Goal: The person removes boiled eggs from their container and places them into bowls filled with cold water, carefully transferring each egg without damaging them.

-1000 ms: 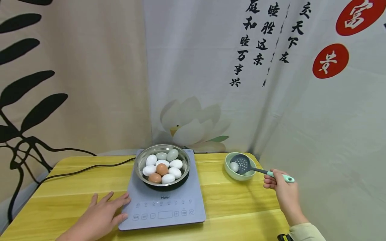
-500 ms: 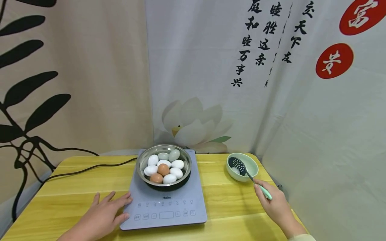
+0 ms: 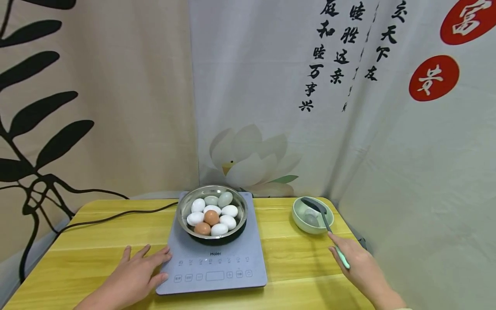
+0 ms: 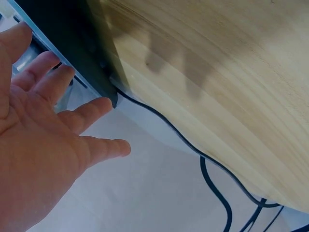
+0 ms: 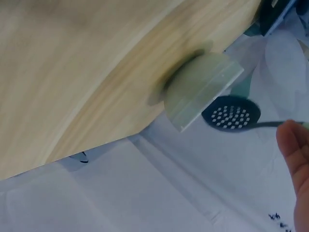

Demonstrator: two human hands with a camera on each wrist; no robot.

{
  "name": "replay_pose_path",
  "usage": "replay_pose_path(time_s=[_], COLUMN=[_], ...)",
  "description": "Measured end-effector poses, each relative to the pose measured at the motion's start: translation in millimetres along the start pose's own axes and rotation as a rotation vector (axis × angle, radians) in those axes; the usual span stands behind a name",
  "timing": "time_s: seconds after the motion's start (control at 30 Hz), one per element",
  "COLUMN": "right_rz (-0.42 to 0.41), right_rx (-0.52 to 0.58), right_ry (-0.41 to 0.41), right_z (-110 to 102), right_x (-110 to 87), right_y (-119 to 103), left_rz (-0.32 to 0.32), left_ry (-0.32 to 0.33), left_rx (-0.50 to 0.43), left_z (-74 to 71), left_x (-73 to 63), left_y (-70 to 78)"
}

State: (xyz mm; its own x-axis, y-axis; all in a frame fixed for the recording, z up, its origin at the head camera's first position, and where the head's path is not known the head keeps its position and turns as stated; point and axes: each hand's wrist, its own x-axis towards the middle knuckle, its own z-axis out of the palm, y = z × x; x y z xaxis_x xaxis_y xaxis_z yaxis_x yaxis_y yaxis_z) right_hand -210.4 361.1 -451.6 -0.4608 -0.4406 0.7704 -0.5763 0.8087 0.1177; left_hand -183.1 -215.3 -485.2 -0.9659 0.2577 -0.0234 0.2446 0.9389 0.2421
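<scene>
My right hand (image 3: 358,260) grips the mint-green handle of a dark slotted skimmer (image 3: 315,206). Its perforated head (image 5: 231,114) hovers at the rim of a pale green bowl (image 3: 329,218) and looks lifted clear of what lies inside. Pale eggs (image 3: 311,218) rest in that bowl, partly shaded. My left hand (image 3: 129,275) lies with fingers spread, the fingertips at the left edge of a grey-blue induction cooktop (image 3: 217,269). On the cooktop stands a steel pan (image 3: 182,221) filled with several white, pale greenish and brown eggs (image 3: 211,217).
A black power cord (image 3: 116,214) runs from the back of the cooktop off the left side of the wooden table (image 3: 286,262). A printed curtain (image 3: 263,86) hangs right behind the table, and another curtain side closes in at the right.
The skimmer tipped down into the bowl, then rose to its rim; the egg now sits low in the bowl. My right hand shifted left and lower. The left hand stays put.
</scene>
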Motion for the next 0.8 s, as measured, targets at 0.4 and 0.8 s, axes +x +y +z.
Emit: replay_pose_path(time_s=[0.4,0.8], right_rz=[0.343,-0.238], right_rx=[0.737,0.605], right_ry=[0.236,-0.024], right_z=[-2,60], right_x=[75.7,136.9], right_y=[-61,-101], left_rz=[0.020,0.004], left_ry=[0.043,0.032], left_rx=[0.005,0.010], left_z=[0.1,0.1], left_x=[-4.5,-6.6], left_y=[1.6,5.6])
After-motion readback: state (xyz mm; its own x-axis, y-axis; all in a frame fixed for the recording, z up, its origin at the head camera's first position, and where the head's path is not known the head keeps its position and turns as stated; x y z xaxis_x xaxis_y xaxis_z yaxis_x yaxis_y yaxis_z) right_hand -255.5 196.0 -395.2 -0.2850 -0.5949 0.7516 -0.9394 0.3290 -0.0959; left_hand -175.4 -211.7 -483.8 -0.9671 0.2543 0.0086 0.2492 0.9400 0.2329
